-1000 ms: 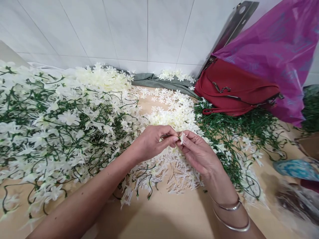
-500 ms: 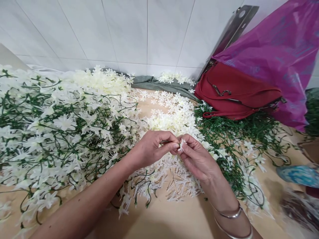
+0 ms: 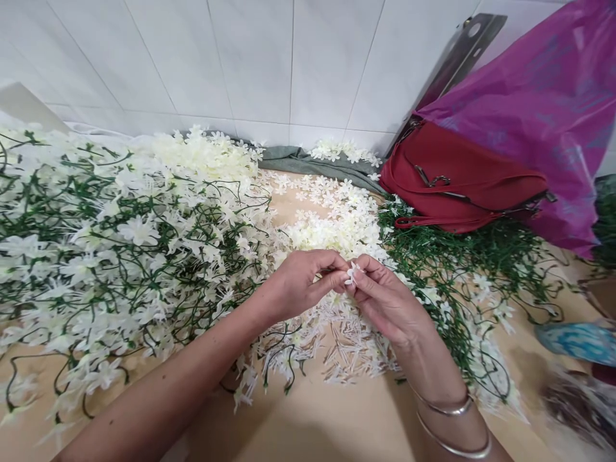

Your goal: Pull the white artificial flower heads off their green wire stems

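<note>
My left hand (image 3: 301, 282) and my right hand (image 3: 385, 301) meet fingertip to fingertip over the middle of the table. Between them they pinch one small white artificial flower (image 3: 351, 274). The left fingers also seem to grip a thin stem, mostly hidden. Two silver bangles (image 3: 450, 417) circle my right wrist. Under the hands lies a heap of small white plastic stems (image 3: 349, 350). Behind them is a pile of loose cream flower heads (image 3: 337, 221).
A big tangle of green vines with white flowers (image 3: 115, 244) fills the left. Bare green vines (image 3: 462, 256) lie right. A red bag (image 3: 457, 179), a purple plastic bag (image 3: 543, 109) and a grey cloth (image 3: 298, 157) sit against the tiled wall. Tan tabletop (image 3: 317, 423) shows in front.
The hands keep the same pinch on the small flower, with only slight finger shifts. The view has drifted a little.
</note>
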A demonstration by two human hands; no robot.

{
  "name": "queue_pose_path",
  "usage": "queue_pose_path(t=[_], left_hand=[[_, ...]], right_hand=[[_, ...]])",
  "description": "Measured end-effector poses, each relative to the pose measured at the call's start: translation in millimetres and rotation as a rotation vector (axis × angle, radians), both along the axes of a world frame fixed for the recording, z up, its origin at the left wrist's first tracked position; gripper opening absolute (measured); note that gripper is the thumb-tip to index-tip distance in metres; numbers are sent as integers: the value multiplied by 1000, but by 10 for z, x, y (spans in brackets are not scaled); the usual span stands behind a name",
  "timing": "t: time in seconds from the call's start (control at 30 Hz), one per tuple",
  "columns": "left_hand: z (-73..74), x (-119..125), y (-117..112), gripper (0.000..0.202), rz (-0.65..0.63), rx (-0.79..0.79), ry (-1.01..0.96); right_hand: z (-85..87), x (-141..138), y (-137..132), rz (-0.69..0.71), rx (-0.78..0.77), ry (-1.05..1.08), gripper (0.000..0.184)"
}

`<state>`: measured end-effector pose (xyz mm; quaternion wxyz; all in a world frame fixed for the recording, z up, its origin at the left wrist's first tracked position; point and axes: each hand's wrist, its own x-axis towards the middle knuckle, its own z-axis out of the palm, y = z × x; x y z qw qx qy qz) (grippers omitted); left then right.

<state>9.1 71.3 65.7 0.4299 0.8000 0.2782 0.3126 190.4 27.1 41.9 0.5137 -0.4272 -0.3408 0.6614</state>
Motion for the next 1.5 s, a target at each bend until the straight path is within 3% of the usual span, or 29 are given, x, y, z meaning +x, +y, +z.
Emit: queue_pose_path(t=[0.17, 0.27, 0.37, 0.5, 0.57, 0.67, 0.77, 0.97, 1.07, 1.27, 1.37, 1.5], left_hand=[[178, -100, 8, 14, 39, 156, 71], [284, -192, 13, 17, 55, 314, 122], [345, -273, 14, 19, 42, 414, 200], [382, -385, 23, 14, -21, 415, 380], [407, -446, 34, 17, 1, 382, 414], [439, -494, 46, 19, 93, 339, 459], [388, -434, 42, 19, 116, 323, 520], [54, -142, 16, 18, 170, 369, 677], [-42, -84, 29, 13, 186, 409, 685], [-1, -132, 81, 24, 233, 431, 656], [74, -150, 63, 20, 219, 409, 638], [135, -125, -21, 16, 56, 332, 644]], right_hand=[[140, 110, -62, -105, 77, -121, 34], [333, 248, -183, -113, 218, -491, 27], [461, 316, -396, 49, 309, -890, 17], [325, 244, -725, 409, 326, -1169, 12], [192, 175, -833, 464, 352, -1309, 27], [78, 93, -874, 509, 344, -1440, 18], [88, 92, -830, 531, 339, -1469, 20], [208, 327, -715, 359, 396, -1382, 17], [330, 451, -622, 249, 439, -1380, 16], [510, 430, -354, -128, 447, -1448, 5], [414, 346, -219, -187, 434, -1369, 18], [167, 290, -102, -263, 424, -1269, 5]])
